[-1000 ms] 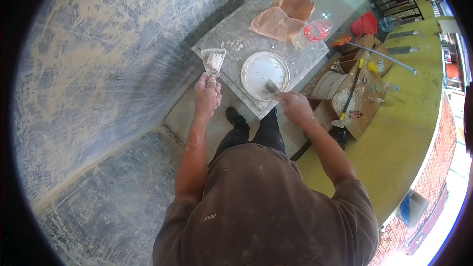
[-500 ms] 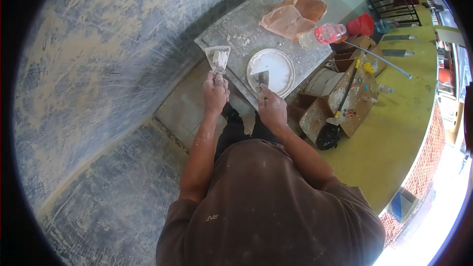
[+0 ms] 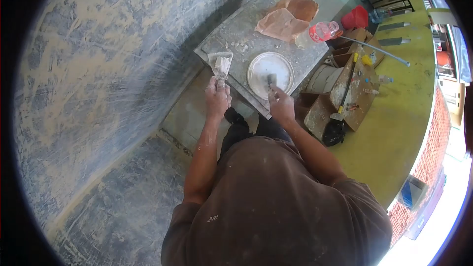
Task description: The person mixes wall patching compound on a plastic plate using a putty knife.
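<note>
My left hand point(image 3: 218, 97) is closed round the handle of a putty knife point(image 3: 220, 62), whose broad blade carries a lump of white putty and points away from me over the table's near left corner. In my right hand point(image 3: 281, 106) is a second putty knife point(image 3: 272, 80), gripped by its handle. Its blade overlaps the inside of a round white container point(image 3: 250, 65) with a smeared rim and white contents. That container stands on a grey, putty-stained table point(image 3: 236, 81).
A crumpled orange-pink bag point(image 3: 282, 23) and a pink-labelled bottle point(image 3: 323, 31) are at the table's far side. Right of it sit cardboard boxes point(image 3: 362, 103), a black-and-yellow long-handled tool point(image 3: 349, 83) and a red bucket point(image 3: 355, 17). A smeared wall point(image 3: 113, 44) rises at left.
The right putty knife has shifted right within the container's outline and turned, so its blade looks narrower. My left hand has moved slightly toward me, still holding its knife.
</note>
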A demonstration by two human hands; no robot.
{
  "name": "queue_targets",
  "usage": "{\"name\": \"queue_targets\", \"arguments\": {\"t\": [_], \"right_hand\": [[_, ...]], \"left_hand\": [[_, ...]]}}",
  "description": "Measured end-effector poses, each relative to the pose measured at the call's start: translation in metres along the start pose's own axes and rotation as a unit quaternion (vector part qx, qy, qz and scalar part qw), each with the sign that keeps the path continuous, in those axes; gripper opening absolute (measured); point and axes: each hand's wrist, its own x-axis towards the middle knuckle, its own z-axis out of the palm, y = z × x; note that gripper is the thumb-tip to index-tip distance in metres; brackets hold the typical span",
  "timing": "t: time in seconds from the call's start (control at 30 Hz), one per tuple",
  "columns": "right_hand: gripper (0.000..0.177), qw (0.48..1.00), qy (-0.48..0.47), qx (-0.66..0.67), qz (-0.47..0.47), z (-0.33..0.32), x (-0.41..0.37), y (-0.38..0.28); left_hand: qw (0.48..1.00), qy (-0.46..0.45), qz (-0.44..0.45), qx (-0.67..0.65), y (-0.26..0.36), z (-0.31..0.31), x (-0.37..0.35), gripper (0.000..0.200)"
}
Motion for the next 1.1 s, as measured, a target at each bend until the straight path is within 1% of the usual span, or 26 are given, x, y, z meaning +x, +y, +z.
{"name": "queue_targets", "arguments": {"t": [0.1,0.13,0.17,0.23,0.27,0.33,0.37,0.43,0.47,0.5,0.53,0.57,0.6,0.67,0.7,0.73,0.77,0.8,0.83,0.9,0.93,0.97,1.0,1.03,1.07,1.1], "right_hand": [[0.036,1.0,-0.001,-0.028,-0.001,0.007,-0.017,0.005],[0.037,1.0,-0.008,-0.015,-0.02,0.003,-0.021,0.004],[0.037,1.0,-0.01,-0.013,-0.018,0.005,-0.021,0.004],[0.037,0.995,-0.065,0.058,0.044,0.009,-0.016,0.003],[0.037,0.995,-0.059,0.061,0.048,0.015,-0.012,-0.001],[0.036,0.998,0.044,-0.002,-0.041,0.032,0.004,-0.012],[0.036,0.998,0.046,0.0,-0.041,0.039,0.018,-0.005],[0.042,0.993,0.108,0.038,-0.042,0.052,0.042,0.005],[0.045,0.98,0.077,0.181,0.012,0.046,0.046,0.011],[0.048,0.967,0.079,0.239,0.032,0.016,0.028,-0.013],[0.049,0.968,0.081,0.237,-0.023,0.005,0.022,-0.006],[0.05,0.966,0.081,0.233,-0.077,-0.004,0.016,0.0],[0.05,0.966,0.081,0.231,-0.08,-0.006,0.009,0.003],[0.053,0.958,0.037,0.239,-0.157,-0.013,0.004,0.007],[0.05,0.96,0.101,0.073,-0.251,-0.031,-0.003,-0.023],[0.053,0.926,0.145,0.081,-0.339,-0.03,0.002,-0.031],[0.059,0.881,0.186,0.09,-0.426,-0.03,0.008,-0.039],[0.058,0.888,0.176,0.048,-0.422,-0.026,0.013,-0.04],[0.058,0.883,0.18,0.052,-0.43,-0.027,0.018,-0.037],[0.058,0.867,0.174,-0.013,-0.466,-0.031,0.026,-0.029],[0.058,0.877,0.161,-0.004,-0.452,-0.035,0.025,-0.024],[0.058,0.873,0.162,0.003,-0.46,-0.038,0.027,-0.013],[0.057,0.886,0.136,0.013,-0.443,-0.04,0.03,0.0],[0.057,0.898,0.11,0.023,-0.425,-0.045,0.028,0.009],[0.056,0.929,0.09,0.072,-0.352,-0.049,0.026,0.017],[0.056,0.923,0.082,0.074,-0.37,-0.054,0.036,0.012]], "left_hand": [[1.0,-0.007,-0.001,0.003,0.004,0.005,0.003,0.017],[1.0,-0.013,0.003,0.006,0.004,0.005,0.002,0.017],[1.0,-0.012,0.001,0.009,0.005,0.003,0.001,0.017],[1.0,-0.025,0.003,0.016,0.006,0.006,0.001,0.017],[0.999,-0.031,0.002,0.018,0.006,0.008,0.002,0.017],[0.999,-0.046,0.007,0.026,0.006,0.008,0.002,0.017],[0.998,-0.048,0.008,0.028,0.006,0.009,0.002,0.017],[0.998,-0.053,-0.003,0.019,0.007,0.01,-0.004,0.016],[0.998,-0.051,-0.002,0.021,0.008,0.011,-0.009,0.016],[0.998,-0.058,-0.022,-0.004,0.013,0.014,-0.012,0.013],[0.997,-0.064,-0.041,-0.031,0.018,0.016,-0.015,0.011],[0.997,-0.063,-0.038,-0.034,0.022,0.018,-0.018,0.011],[0.994,-0.076,-0.061,-0.051,0.027,0.021,-0.022,0.009],[0.986,-0.103,-0.109,-0.077,0.04,0.033,-0.032,0.011],[0.986,-0.109,-0.103,-0.077,0.048,0.039,-0.036,0.011],[0.982,-0.124,-0.108,-0.094,0.055,0.046,-0.04,0.009],[0.978,-0.138,-0.112,-0.109,0.064,0.052,-0.044,0.008],[0.977,-0.147,-0.101,-0.113,0.077,0.06,-0.051,0.008],[0.979,-0.147,-0.091,-0.111,0.087,0.066,-0.054,0.008],[0.983,-0.143,-0.075,-0.086,0.1,0.074,-0.06,0.005],[0.985,-0.138,-0.067,-0.084,0.106,0.076,-0.063,0.005],[0.985,-0.138,-0.051,-0.095,0.112,0.077,-0.064,0.006],[0.984,-0.14,-0.034,-0.105,0.118,0.079,-0.066,0.01],[0.985,-0.137,-0.025,-0.1,0.123,0.082,-0.068,0.01],[0.989,-0.131,0.006,-0.066,0.127,0.086,-0.07,0.013],[0.992,-0.119,0.036,-0.034,0.129,0.091,-0.073,0.016]]}}
